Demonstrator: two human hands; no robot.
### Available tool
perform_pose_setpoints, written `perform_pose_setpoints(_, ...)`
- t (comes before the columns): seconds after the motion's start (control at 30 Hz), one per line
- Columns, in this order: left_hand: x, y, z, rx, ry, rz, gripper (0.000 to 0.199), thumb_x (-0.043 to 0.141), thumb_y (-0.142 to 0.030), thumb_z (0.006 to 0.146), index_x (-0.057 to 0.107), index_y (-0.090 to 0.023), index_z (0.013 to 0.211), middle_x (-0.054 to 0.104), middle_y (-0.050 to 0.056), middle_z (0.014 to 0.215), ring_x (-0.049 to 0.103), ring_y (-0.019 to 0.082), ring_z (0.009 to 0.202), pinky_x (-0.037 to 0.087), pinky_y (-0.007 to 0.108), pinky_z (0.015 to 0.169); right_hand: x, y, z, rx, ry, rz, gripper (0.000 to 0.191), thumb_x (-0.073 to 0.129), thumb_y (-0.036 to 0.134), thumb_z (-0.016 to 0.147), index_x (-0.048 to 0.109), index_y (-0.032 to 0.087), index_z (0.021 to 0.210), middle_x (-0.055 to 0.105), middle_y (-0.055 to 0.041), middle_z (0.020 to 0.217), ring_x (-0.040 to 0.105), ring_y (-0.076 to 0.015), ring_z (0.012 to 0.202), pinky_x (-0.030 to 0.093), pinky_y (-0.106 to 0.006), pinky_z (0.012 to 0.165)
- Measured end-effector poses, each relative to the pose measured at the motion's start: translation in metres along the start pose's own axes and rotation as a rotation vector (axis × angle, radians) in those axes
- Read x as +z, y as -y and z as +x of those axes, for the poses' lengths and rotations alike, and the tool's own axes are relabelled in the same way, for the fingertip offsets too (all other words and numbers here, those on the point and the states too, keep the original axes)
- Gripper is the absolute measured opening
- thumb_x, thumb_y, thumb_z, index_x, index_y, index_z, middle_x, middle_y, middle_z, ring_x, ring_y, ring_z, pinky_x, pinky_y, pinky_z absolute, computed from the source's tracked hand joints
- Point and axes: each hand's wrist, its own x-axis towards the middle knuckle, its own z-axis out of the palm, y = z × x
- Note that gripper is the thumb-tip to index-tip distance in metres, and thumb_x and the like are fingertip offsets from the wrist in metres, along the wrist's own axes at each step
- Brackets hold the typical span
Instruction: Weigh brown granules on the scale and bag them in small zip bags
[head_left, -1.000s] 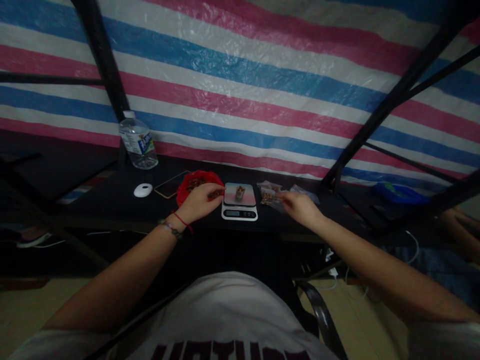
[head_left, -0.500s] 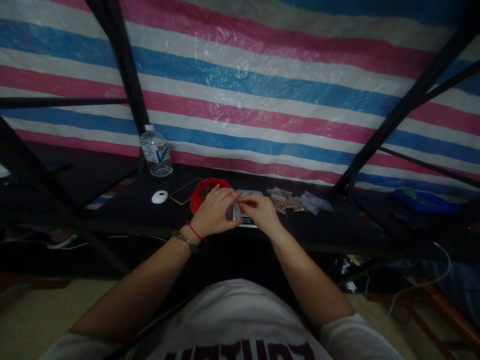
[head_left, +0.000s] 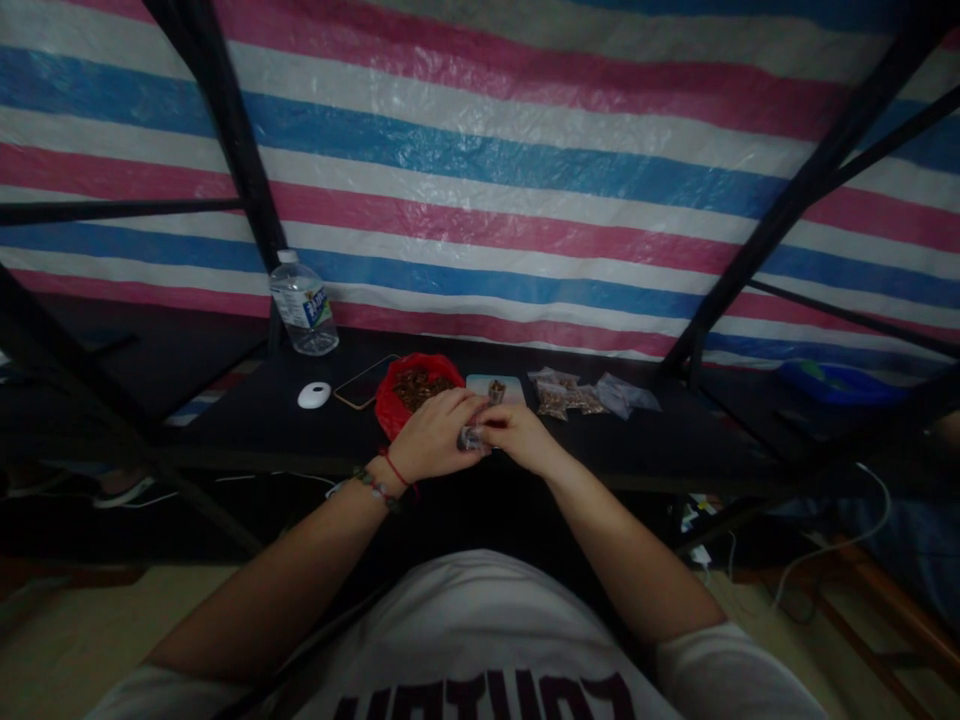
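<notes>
My left hand (head_left: pixel 439 437) and my right hand (head_left: pixel 519 436) meet at the front of the dark table, both closed on a small clear plastic bag (head_left: pixel 471 437). Just behind them lies a flat pale scale (head_left: pixel 511 386), partly covered by my fingers, with a small brown item (head_left: pixel 496 389) on it. Left of the scale, a red bag (head_left: pixel 388 405) stands open around many small brown pieces. Several filled clear packets (head_left: pixel 553 398) lie right of the scale, with flat, seemingly unfilled bags (head_left: pixel 627 395) beside them.
On the table's left are a clear bottle (head_left: pixel 305 308), a white mouse-like object (head_left: pixel 313 395) and a phone (head_left: pixel 364 383). Black metal posts (head_left: pixel 238 140) rise on both sides before a striped sheet (head_left: pixel 480 170). A blue tray (head_left: pixel 840 383) lies far right.
My hands have lowered a little toward the table's front edge, and the bag between them looks more bunched. More of the scale, with the brown item on it, and of the red bag shows.
</notes>
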Motion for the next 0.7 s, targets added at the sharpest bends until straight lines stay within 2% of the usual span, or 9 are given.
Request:
perform_pose_setpoints(0.13, 0.002, -0.004, -0.002, 0.033, 0.026, -0.034, 0.07, 0.07, -0.042, 0.069, 0.046, -0.016, 0.129, 0.056, 0.014, 0.121, 0.053, 0.029, 0.113, 0.042, 0.043, 0.1, -0.011, 0.012, -0.012, -0.097, 0.058, -0.356, 0.017, 0.064, 0.007, 0.075, 0.071, 0.016, 0.088, 0.07, -0.0034, 0.088, 0.062, -0.0162, 0.079, 0.044, -0.027, 0.075)
perform_pose_setpoints(0.27, 0.001, -0.008, -0.002, 0.039, 0.056, -0.063, 0.056, 0.067, -0.042, 0.071, 0.051, -0.017, 0.119, 0.059, 0.012, 0.116, 0.056, 0.029, 0.107, 0.044, 0.043, 0.095, -0.017, 0.022, -0.019, -0.135, 0.092, -0.524, 0.017, 0.072, 0.017, 0.074, 0.071, 0.017, 0.091, 0.069, -0.0058, 0.092, 0.061, -0.0183, 0.084, 0.043, -0.028, 0.076)
perform_pose_setpoints(0.33, 0.001, -0.009, -0.002, 0.044, 0.066, -0.079, 0.051, 0.065, -0.038, 0.072, 0.052, -0.017, 0.117, 0.06, 0.011, 0.114, 0.056, 0.028, 0.104, 0.044, 0.043, 0.094, -0.018, 0.023, -0.021, -0.13, 0.102, -0.543, 0.02, 0.074, 0.024, 0.074, 0.071, 0.018, 0.092, 0.069, -0.0066, 0.094, 0.061, -0.019, 0.086, 0.043, -0.028, 0.076)
perform_pose_setpoints(0.4, 0.002, -0.008, -0.002, 0.049, 0.09, -0.106, 0.049, 0.065, -0.034, 0.072, 0.052, -0.017, 0.116, 0.061, 0.011, 0.111, 0.057, 0.027, 0.102, 0.044, 0.042, 0.093, -0.019, 0.022, -0.02, -0.115, 0.141, -0.526, 0.014, 0.073, 0.027, 0.075, 0.072, 0.017, 0.086, 0.069, -0.0063, 0.092, 0.061, -0.0181, 0.084, 0.043, -0.027, 0.074)
perform_pose_setpoints(0.53, 0.006, -0.006, -0.002, 0.017, 0.145, -0.115, 0.039, 0.063, -0.031, 0.072, 0.054, -0.017, 0.107, 0.062, 0.009, 0.1, 0.059, 0.025, 0.093, 0.047, 0.039, 0.084, -0.016, 0.013, -0.017, -0.046, 0.253, -0.401, 0.01, 0.063, 0.017, 0.08, 0.071, 0.015, 0.075, 0.067, -0.0016, 0.075, 0.059, -0.0126, 0.068, 0.04, -0.023, 0.064)
perform_pose_setpoints(0.63, 0.007, -0.007, 0.0, 0.008, 0.145, -0.107, 0.033, 0.061, -0.028, 0.076, 0.055, -0.017, 0.106, 0.061, 0.008, 0.097, 0.059, 0.023, 0.091, 0.047, 0.037, 0.082, -0.013, 0.004, -0.014, 0.059, 0.257, -0.305, 0.017, 0.053, 0.014, 0.083, 0.069, 0.015, 0.079, 0.065, 0.0006, 0.068, 0.056, -0.0102, 0.059, 0.038, -0.021, 0.058)
perform_pose_setpoints(0.7, 0.006, -0.007, 0.0, 0.014, 0.135, -0.119, 0.035, 0.063, -0.03, 0.076, 0.054, -0.017, 0.107, 0.061, 0.008, 0.1, 0.058, 0.023, 0.093, 0.047, 0.037, 0.084, -0.01, 0.001, -0.012, 0.076, 0.219, -0.295, 0.016, 0.053, 0.012, 0.082, 0.069, 0.014, 0.079, 0.066, 0.0, 0.069, 0.057, -0.0106, 0.061, 0.038, -0.021, 0.058)
